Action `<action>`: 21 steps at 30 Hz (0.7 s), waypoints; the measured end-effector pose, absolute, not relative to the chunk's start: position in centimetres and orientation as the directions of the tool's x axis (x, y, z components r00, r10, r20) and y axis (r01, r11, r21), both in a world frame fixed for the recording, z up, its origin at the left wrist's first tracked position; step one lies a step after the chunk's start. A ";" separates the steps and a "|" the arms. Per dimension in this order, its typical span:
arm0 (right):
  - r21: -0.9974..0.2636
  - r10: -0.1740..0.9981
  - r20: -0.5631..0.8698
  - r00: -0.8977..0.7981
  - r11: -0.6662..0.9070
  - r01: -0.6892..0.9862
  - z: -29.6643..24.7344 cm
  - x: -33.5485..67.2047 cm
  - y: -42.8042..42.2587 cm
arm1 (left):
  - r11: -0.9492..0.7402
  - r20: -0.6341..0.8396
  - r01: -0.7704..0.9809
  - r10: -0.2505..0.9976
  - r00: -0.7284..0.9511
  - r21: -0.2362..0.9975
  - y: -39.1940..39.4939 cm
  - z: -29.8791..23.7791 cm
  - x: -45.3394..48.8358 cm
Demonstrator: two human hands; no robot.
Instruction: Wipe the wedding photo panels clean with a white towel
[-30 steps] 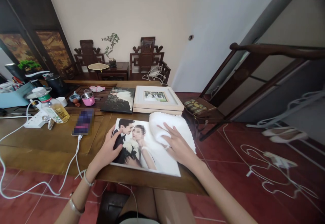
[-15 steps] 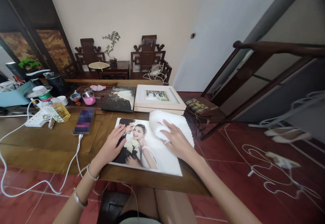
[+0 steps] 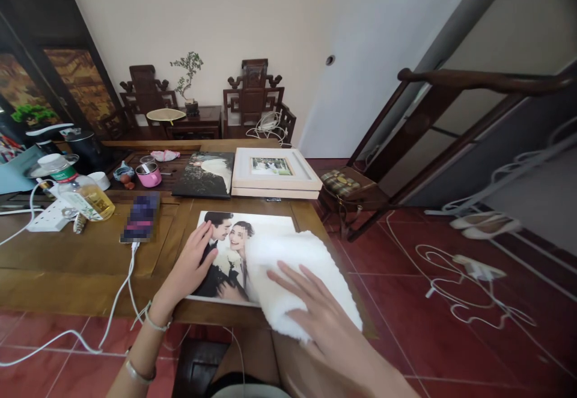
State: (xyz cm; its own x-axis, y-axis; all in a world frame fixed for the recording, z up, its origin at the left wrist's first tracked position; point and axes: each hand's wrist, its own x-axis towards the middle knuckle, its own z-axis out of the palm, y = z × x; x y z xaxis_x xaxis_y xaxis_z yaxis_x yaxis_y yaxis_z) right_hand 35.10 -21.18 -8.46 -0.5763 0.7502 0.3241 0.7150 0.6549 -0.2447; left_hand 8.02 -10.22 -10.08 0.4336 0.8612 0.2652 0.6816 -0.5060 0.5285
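A large photo print (image 3: 229, 266) of a couple lies flat near the front edge of the wooden table. My left hand (image 3: 192, 263) rests on its left side, fingers stretched out and holding nothing. My right hand (image 3: 311, 308) has a fluffy white towel (image 3: 311, 254) under it, with the fingers spread over the top and the thumb by a fold. The towel covers the right part of the print and hangs past the table's front edge. What the towel lies over is hidden.
Behind the print are a dark photo panel (image 3: 205, 174) and stacked pale frames (image 3: 277, 189). Leftward stand a phone (image 3: 140, 217) on a cable, a bottle (image 3: 92, 196), a power strip (image 3: 48, 216) and a pink cup (image 3: 148, 175). A chair (image 3: 360, 186) with a bag is on the right.
My right hand has drawn the towel toward me and down over the print's lower right. My left hand stays on the print. The view has shifted slightly right.
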 end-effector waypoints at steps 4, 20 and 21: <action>-0.281 0.781 0.316 -0.539 0.620 0.733 -8.2 35.8 -17.3 | -0.512 0.246 0.672 0.855 0.456 0.535 -10.2 -10.0 7.8; -0.250 0.768 0.354 -0.534 0.628 0.737 -8.6 34.9 -16.5 | -0.494 0.278 0.667 0.869 0.411 0.558 -10.4 -10.4 8.1; -0.249 0.764 0.344 -0.545 0.634 0.732 -8.5 34.8 -17.2 | -0.492 0.279 0.665 0.869 0.408 0.562 -10.4 -10.4 8.1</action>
State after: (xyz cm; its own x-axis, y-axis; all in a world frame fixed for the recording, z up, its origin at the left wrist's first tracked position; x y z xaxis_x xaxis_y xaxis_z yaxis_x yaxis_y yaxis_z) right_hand 34.83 -17.22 -8.50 -0.5452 0.7643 0.3444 0.7319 0.6343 -0.2489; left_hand 8.11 -10.38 -10.41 0.4080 0.8692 0.2793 0.6649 -0.4925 0.5616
